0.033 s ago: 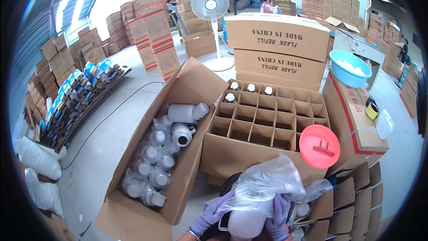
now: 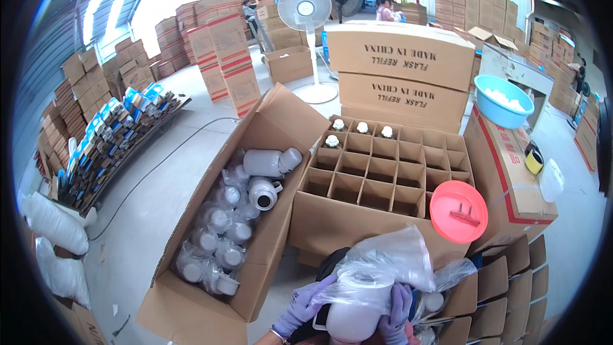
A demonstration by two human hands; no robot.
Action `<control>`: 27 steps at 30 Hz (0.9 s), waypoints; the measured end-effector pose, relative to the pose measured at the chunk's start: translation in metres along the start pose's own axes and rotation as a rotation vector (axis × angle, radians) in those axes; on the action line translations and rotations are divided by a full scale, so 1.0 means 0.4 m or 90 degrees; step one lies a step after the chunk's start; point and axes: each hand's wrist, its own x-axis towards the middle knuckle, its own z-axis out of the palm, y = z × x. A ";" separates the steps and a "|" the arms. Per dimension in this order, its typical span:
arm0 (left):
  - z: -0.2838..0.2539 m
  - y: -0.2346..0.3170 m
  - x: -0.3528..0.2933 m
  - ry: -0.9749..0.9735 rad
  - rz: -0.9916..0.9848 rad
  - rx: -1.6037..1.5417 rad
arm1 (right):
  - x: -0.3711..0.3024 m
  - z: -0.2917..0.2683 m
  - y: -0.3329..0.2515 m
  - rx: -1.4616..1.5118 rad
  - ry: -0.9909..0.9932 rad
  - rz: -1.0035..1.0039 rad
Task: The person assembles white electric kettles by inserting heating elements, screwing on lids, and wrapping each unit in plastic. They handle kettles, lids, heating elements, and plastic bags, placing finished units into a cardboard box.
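Observation:
My left hand and my right hand, both in purple gloves, grip a white flask at the bottom edge. A crumpled clear plastic bag sits over the flask's top, bunched between my hands. Just beyond them stands an open brown carton with a cardboard grid. Several capped flasks fill cells in its far left corner, and the other cells are bare. To my left lies a long open carton full of bagged white flasks.
A pink round lid rests on the grid carton's right corner. Closed cartons are stacked behind it, with a blue basin on a box at the right. A standing fan, carton stacks and a person are farther back.

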 end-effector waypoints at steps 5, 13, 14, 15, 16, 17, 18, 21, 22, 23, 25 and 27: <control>0.012 -0.009 -0.071 -0.047 0.039 -0.002 | -0.012 -0.045 -0.062 -0.045 0.066 0.041; 0.110 0.054 -0.118 0.162 -0.273 -0.454 | -0.085 -0.088 -0.132 -0.010 0.032 0.051; 0.113 0.030 -0.080 0.183 -0.200 -0.429 | -0.090 -0.094 -0.138 -0.007 0.030 0.049; 0.107 0.070 -0.036 0.233 -0.220 -0.519 | -0.088 -0.093 -0.149 0.010 0.019 0.037; 0.110 0.105 0.007 0.287 -0.240 -0.612 | -0.082 -0.093 -0.159 0.025 0.005 0.025; 0.124 0.093 0.035 0.316 -0.205 -0.624 | -0.068 -0.099 -0.177 0.047 -0.008 0.010; 0.138 0.077 0.061 0.345 -0.171 -0.636 | -0.049 -0.111 -0.199 0.065 -0.020 -0.002; 0.167 0.141 0.117 0.366 -0.151 -0.655 | 0.018 -0.086 -0.183 0.065 0.099 0.045; 0.173 0.170 0.126 0.358 -0.154 -0.663 | 0.036 -0.054 -0.157 0.050 0.172 0.071; 0.176 0.204 0.137 0.369 -0.119 -0.656 | 0.060 -0.035 -0.147 0.244 0.229 0.187; 0.172 0.251 0.153 0.382 -0.003 -0.533 | 0.121 -0.043 -0.166 0.336 0.266 0.302; 0.164 0.284 0.147 0.256 -0.054 -0.412 | 0.160 -0.042 -0.147 0.572 0.279 0.392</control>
